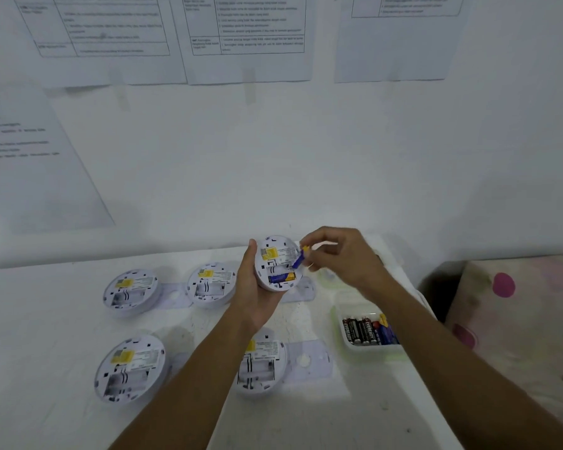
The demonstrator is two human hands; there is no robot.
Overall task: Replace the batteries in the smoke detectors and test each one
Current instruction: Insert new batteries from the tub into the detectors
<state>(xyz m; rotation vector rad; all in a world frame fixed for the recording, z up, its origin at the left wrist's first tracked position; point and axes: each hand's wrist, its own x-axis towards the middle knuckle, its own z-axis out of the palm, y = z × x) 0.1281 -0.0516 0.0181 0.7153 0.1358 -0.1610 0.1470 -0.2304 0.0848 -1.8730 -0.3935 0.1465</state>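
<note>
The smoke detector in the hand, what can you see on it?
The smoke detector is a round white plastic disc, back side facing up, gripped at its left edge by the left hand above the table. It shows a yellow sticker and an open battery slot. One blue battery lies in the slot; the right hand pinches a second battery, tilted, at the empty space.

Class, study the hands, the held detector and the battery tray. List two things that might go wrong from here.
1. The right hand pinches the blue battery tilted over the held detector; it may slip or seat reversed.
2. The tray mixes black batteries and blue ones, so spent cells might get reused.
</note>
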